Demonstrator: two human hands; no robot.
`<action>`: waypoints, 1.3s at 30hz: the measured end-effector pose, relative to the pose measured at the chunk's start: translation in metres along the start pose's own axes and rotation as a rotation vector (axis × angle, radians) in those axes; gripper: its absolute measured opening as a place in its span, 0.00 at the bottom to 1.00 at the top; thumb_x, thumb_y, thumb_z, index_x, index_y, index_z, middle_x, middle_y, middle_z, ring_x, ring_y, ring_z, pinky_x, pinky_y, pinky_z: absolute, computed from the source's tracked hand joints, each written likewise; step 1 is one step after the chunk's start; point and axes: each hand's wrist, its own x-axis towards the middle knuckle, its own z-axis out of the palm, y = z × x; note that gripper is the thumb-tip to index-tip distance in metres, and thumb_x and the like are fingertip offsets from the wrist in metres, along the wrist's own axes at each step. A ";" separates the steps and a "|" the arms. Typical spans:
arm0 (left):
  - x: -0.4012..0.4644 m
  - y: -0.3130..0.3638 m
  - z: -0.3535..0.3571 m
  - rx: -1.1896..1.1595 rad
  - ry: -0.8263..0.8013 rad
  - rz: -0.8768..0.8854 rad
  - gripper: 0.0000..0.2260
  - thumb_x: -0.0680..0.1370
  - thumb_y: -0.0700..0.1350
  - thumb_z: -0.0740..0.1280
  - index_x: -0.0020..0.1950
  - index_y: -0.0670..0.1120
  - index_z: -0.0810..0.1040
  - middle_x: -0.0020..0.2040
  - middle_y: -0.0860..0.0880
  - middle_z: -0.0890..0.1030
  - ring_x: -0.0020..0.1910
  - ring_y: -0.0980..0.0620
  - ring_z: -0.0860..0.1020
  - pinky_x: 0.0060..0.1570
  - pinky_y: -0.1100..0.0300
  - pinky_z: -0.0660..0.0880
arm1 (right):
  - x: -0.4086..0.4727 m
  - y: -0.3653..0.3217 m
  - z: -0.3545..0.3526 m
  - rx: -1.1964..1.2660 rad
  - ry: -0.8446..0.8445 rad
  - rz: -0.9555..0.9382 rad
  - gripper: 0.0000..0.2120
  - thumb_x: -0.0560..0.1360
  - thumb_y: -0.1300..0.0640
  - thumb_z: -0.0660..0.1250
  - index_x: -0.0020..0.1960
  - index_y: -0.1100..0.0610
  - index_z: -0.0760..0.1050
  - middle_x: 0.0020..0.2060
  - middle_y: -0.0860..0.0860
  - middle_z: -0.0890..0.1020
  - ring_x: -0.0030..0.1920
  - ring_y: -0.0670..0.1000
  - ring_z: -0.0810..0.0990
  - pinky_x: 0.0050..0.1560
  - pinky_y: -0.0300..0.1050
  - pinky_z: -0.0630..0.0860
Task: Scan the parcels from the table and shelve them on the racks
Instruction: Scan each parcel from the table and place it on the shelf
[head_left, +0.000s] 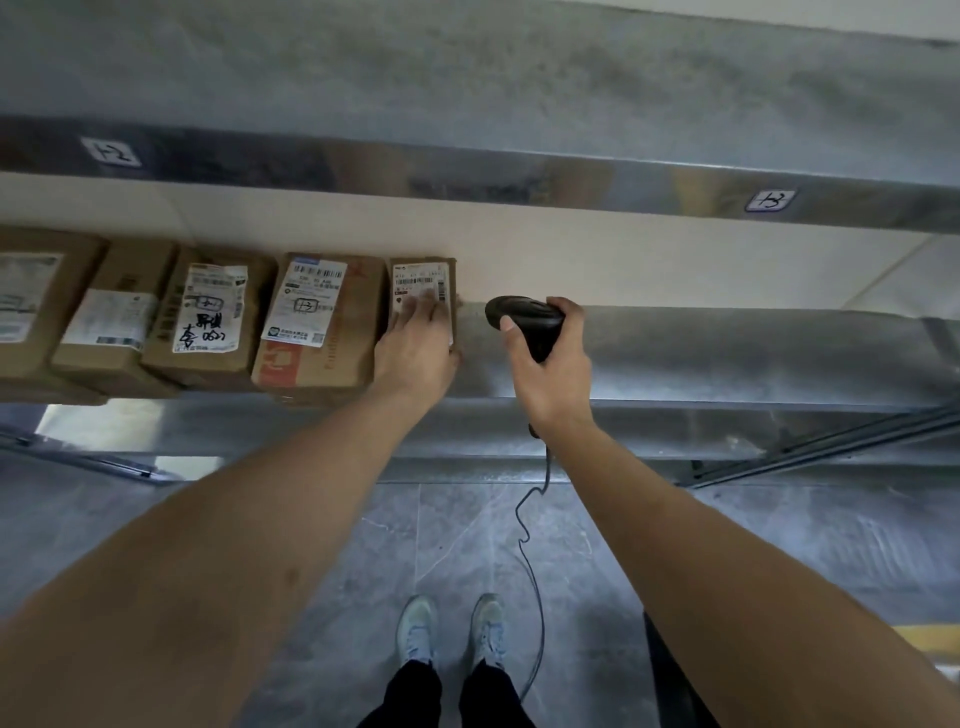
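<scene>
My left hand lies flat on the small parcel at the right end of the row on the rack shelf, fingers straight and spread over the lower part of its label, pressing rather than gripping. The parcel stands with its long axis running near to far, its left side just beside the larger box, its right side facing bare shelf. My right hand has its grip curled tight round the handle of the black scanner, thumb on the head, cable hanging down toward the floor by my shoes.

What matters now: the scanner's head sits just to the right of the parcel and level with its near half, while the barcode is on the far part of the label, left and slightly beyond the scanner. My left fingers cover the label's near half but leave the barcode strip showing. I judge the parcel is already shelved in the bay marked by the tag overhead, so the next move would be either turning the scanner left onto that barcode or sliding my left hand off; I can't tell which is due
</scene>
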 end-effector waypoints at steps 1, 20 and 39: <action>0.002 0.000 -0.001 0.011 -0.015 -0.001 0.29 0.82 0.49 0.71 0.78 0.39 0.67 0.83 0.40 0.62 0.82 0.39 0.60 0.74 0.44 0.70 | 0.003 -0.001 0.000 -0.003 -0.003 0.004 0.26 0.81 0.42 0.70 0.74 0.44 0.64 0.57 0.45 0.80 0.57 0.50 0.81 0.57 0.48 0.79; 0.003 0.018 -0.032 0.101 -0.094 -0.014 0.23 0.81 0.55 0.64 0.69 0.40 0.76 0.72 0.40 0.72 0.73 0.38 0.70 0.75 0.41 0.67 | 0.013 -0.005 -0.017 0.033 -0.066 -0.054 0.26 0.81 0.41 0.70 0.74 0.44 0.64 0.59 0.49 0.81 0.58 0.52 0.81 0.60 0.51 0.79; -0.035 0.057 -0.108 0.151 -0.097 0.251 0.27 0.82 0.60 0.59 0.78 0.49 0.70 0.77 0.43 0.69 0.73 0.35 0.69 0.71 0.39 0.70 | -0.042 -0.051 -0.069 0.069 0.203 -0.136 0.26 0.81 0.41 0.70 0.74 0.45 0.65 0.57 0.48 0.81 0.55 0.52 0.82 0.59 0.54 0.80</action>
